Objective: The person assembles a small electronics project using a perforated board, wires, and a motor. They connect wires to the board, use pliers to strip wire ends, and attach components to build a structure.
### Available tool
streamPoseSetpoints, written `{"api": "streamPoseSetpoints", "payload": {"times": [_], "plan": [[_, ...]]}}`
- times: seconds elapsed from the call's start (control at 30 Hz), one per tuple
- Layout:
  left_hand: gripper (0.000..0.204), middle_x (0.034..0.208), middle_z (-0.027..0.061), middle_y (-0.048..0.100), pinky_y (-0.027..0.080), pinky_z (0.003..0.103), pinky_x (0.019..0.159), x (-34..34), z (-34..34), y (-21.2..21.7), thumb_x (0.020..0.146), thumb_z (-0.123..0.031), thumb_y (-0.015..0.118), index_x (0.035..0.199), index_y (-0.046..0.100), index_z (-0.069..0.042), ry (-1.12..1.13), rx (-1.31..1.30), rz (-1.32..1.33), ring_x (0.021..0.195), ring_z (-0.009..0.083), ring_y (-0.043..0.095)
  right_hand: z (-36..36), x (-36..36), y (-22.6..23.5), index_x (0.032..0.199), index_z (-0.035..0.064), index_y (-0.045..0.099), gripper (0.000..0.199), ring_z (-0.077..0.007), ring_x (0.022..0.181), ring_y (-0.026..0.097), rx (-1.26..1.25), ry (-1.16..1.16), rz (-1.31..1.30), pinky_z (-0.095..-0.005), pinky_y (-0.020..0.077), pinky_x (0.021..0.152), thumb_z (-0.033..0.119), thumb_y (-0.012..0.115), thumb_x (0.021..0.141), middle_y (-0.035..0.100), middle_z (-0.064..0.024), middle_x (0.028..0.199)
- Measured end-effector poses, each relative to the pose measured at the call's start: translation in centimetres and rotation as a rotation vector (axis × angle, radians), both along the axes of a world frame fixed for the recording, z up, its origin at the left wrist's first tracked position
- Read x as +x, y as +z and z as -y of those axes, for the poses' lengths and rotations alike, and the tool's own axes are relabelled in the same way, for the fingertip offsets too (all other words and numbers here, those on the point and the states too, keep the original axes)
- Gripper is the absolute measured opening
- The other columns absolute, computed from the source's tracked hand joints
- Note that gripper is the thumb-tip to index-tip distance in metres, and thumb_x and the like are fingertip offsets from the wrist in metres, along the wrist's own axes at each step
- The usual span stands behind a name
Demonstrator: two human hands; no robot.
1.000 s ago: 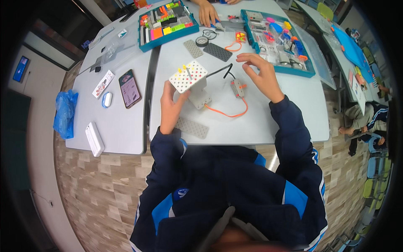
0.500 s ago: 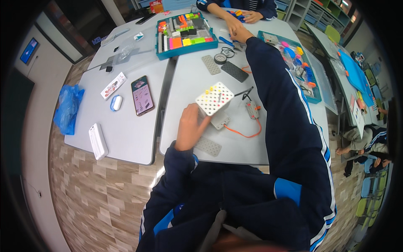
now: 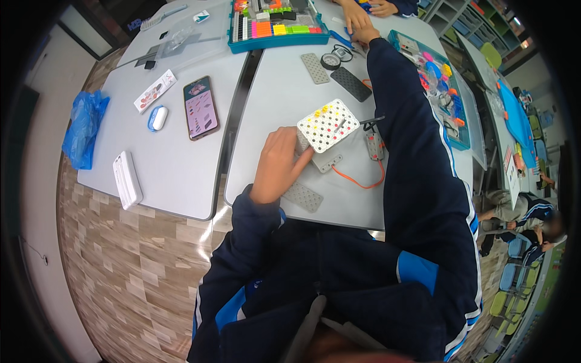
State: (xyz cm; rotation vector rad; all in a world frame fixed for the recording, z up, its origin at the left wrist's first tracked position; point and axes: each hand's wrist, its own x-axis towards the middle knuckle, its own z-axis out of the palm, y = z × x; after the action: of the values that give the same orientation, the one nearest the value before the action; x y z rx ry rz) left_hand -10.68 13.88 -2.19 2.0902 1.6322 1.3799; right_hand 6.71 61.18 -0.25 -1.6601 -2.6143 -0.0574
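My left hand [image 3: 278, 163] grips the side of a building-block model, with the thumb along its near side and some fingers hidden behind it. A white perforated plate [image 3: 319, 134] with yellow and red pegs forms its top, tilted over a grey base. From this base an orange cable [image 3: 361, 186] runs to a small grey motor-like block [image 3: 375, 145]. My right arm stretches far across the table. My right hand [image 3: 364, 36] meets a co-worker's hand [image 3: 357, 17] beside blue-handled pliers [image 3: 341, 39]; its fingers are mostly hidden.
Grey perforated plates [image 3: 304, 197], a dark plate [image 3: 351, 84] and a tape roll [image 3: 330, 61] lie around the model. Teal parts trays [image 3: 275, 42] stand farther back and right. On the left table are a phone [image 3: 201, 109], an earbud case [image 3: 158, 118] and a white power bank [image 3: 127, 180].
The view has shifted, so the table sits higher in the picture. My left hand stays on the model, and my right hand remains by the co-worker's hand.
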Motion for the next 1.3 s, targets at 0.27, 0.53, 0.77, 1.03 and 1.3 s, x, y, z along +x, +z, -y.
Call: {"api": "streamPoseSetpoints", "payload": {"times": [0.27,0.53,0.77,1.03,1.3], "plan": [[0.06,0.114,0.0175,0.064,0.05,0.043,0.092,0.2,0.2,1.0,0.079,-0.015,0.085,0.128,0.055,0.001,-0.026,-0.03,0.087,0.103,0.0382,0.061,-0.6,2.9,3.0,0.093,0.0051,0.076,0.043,-0.0134,0.061,0.066,-0.018,0.049,-0.47,-0.0271,0.0531,0.056,0.046,0.081,0.08,0.072,-0.008,0.077],[0.095,0.134,0.0144,0.065,0.048,0.038,0.108,0.9,-1.3,4.2,0.061,-0.021,0.099,0.14,0.051,-0.003,-0.184,-0.08,0.432,0.124,0.0251,0.063,20.5,10.5,14.8,0.118,0.0006,0.069,0.034,-0.0076,0.08,0.06,-0.45,0.439,-1.465,-0.0229,0.0494,0.071,0.03,0.062,0.102,0.068,-0.0033,0.099],[0.073,0.12,0.0144,0.074,0.057,0.032,0.092,2.7,-1.9,4.8,0.065,-0.015,0.097,0.128,0.061,-0.003,-0.148,0.059,0.275,0.113,0.0235,0.071,37.5,17.0,12.2,0.142,0.002,0.051,0.054,-0.0199,0.092,0.063,-0.822,0.353,-1.583,-0.0291,0.0503,0.072,0.027,0.065,0.096,0.066,-0.0182,0.117],[0.053,0.129,0.0127,0.071,0.056,0.037,0.097,2.1,-4.6,6.6,0.067,-0.007,0.091,0.113,0.065,-0.004,-0.197,0.458,-0.152,0.117,0.0318,0.069,41.7,16.5,9.2,0.121,0.0043,0.052,0.054,-0.0292,0.1,0.061,-0.961,0.409,-1.678,-0.0375,0.0499,0.079,0.039,0.077,0.088,0.059,-0.0161,0.11],[0.04,0.134,0.0076,0.069,0.056,0.036,0.092,1.1,-6.2,7.9,0.066,-0.002,0.083,0.1,0.063,-0.008,-0.103,0.614,-0.53,0.126,0.0309,0.064,38.1,13.8,8.5,0.121,-0.0067,0.055,0.041,-0.0264,0.109,0.061,-1.048,0.232,-1.665,-0.0565,0.0415,0.113,0.022,0.066,0.094,0.047,0.0012,0.06]]}}
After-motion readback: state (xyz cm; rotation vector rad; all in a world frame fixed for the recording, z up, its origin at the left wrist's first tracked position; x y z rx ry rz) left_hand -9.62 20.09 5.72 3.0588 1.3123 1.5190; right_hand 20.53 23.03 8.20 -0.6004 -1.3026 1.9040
